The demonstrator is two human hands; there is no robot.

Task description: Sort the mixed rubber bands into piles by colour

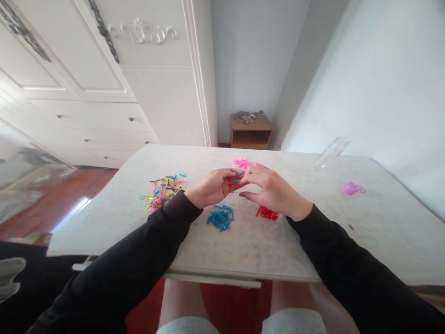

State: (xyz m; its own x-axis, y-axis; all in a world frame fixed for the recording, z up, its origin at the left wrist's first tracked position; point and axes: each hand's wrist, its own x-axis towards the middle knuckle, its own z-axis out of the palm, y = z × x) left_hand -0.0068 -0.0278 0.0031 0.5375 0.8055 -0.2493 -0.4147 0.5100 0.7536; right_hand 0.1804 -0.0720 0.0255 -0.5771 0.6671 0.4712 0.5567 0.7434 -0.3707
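Observation:
Above the middle of the table, my left hand (217,185) is curled around a few small red and blue rubber bands (233,180). My right hand (266,188) meets it there, thumb and fingers bent close to the bands; whether it grips one is hidden. Just beyond the hands lies a pile of pink rubber bands (241,163). A blue pile (221,218) rests nearer to me, below my left hand. Under my right hand is a red pile (267,213), partly covered. Left of my left wrist spreads a mixed-colour pile (162,191).
On the right of the white table (236,255) are a clear glass (332,152), tilted in view, and a purple object (351,188), perhaps a small pouch. Behind the table stand a wooden nightstand (252,125) with cloth on it and a white wardrobe (163,93).

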